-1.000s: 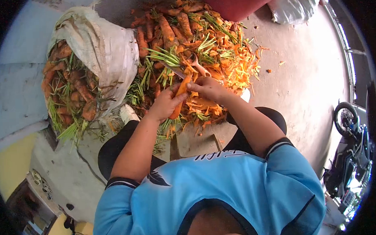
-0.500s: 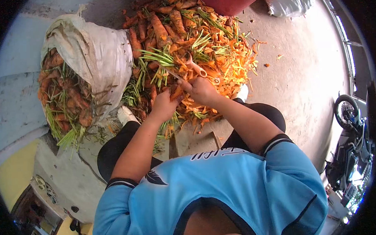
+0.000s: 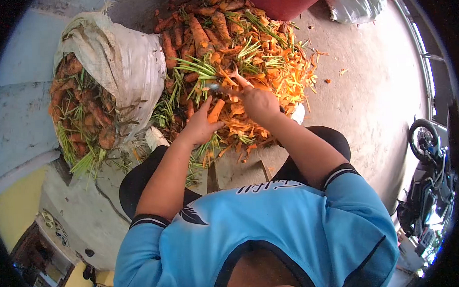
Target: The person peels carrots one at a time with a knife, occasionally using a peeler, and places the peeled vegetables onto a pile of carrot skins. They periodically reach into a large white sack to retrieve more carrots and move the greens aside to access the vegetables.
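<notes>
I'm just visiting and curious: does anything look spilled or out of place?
Mostly the orange peelings: they lie heaped loose on the floor, without a visible container, and a small scrap lies apart, so it looks spilled.

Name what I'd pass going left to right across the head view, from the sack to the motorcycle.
White sack → left hand with a carrot → right hand → pale bag at the top edge → motorcycle.
</notes>
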`<action>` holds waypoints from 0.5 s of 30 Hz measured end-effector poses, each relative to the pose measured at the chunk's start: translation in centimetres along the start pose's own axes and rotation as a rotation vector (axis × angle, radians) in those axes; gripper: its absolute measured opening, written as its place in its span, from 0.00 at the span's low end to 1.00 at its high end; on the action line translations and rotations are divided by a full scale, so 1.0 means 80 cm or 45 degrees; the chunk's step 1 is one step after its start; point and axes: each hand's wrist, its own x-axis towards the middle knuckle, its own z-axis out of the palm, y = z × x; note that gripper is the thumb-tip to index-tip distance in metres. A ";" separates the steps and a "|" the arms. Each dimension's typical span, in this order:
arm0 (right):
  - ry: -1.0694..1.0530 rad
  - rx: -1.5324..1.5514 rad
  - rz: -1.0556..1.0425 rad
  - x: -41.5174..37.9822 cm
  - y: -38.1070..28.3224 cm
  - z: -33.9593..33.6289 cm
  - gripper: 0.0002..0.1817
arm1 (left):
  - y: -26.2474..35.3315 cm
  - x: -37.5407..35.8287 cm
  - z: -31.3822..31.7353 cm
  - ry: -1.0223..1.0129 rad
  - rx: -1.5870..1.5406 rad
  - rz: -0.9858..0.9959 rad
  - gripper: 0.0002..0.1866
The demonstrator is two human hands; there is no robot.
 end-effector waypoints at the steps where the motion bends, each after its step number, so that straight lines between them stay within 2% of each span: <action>1: 0.034 0.052 0.077 0.009 0.009 0.001 0.14 | 0.003 0.000 -0.004 -0.038 -0.041 -0.059 0.38; 2: 0.068 0.104 0.153 0.014 0.013 0.003 0.15 | 0.003 0.000 -0.007 -0.076 -0.083 -0.119 0.39; 3: 0.069 0.162 0.165 0.011 0.011 -0.006 0.16 | -0.002 0.005 -0.007 -0.084 -0.276 -0.182 0.36; 6: 0.093 0.503 0.010 0.002 0.000 -0.017 0.17 | -0.013 0.009 -0.009 -0.089 -0.926 -0.327 0.26; 7: 0.065 0.766 -0.021 0.000 -0.004 -0.019 0.19 | -0.007 0.005 -0.014 -0.082 -1.188 -0.340 0.23; 8: 0.165 0.866 -0.121 0.008 -0.002 0.000 0.18 | 0.001 0.002 -0.018 -0.073 -1.449 -0.348 0.19; 9: 0.267 0.964 -0.223 0.009 -0.014 0.005 0.17 | 0.009 -0.001 -0.021 -0.008 -1.573 -0.435 0.14; 10: 0.229 0.952 -0.230 0.003 -0.014 0.006 0.18 | 0.008 -0.002 -0.022 -0.018 -1.641 -0.481 0.13; 12: 0.167 0.844 -0.279 -0.019 -0.026 -0.008 0.22 | 0.002 0.001 -0.021 -0.042 -1.779 -0.568 0.13; 13: 0.143 0.749 -0.316 -0.029 -0.034 -0.016 0.24 | -0.006 0.006 -0.019 -0.163 -1.845 -0.522 0.14; 14: 0.119 0.653 -0.350 -0.035 -0.040 -0.017 0.25 | -0.012 0.008 -0.015 -0.144 -1.829 -0.535 0.14; 15: 0.107 0.749 -0.367 -0.037 -0.042 -0.011 0.30 | -0.002 0.005 -0.014 -0.126 -1.812 -0.549 0.14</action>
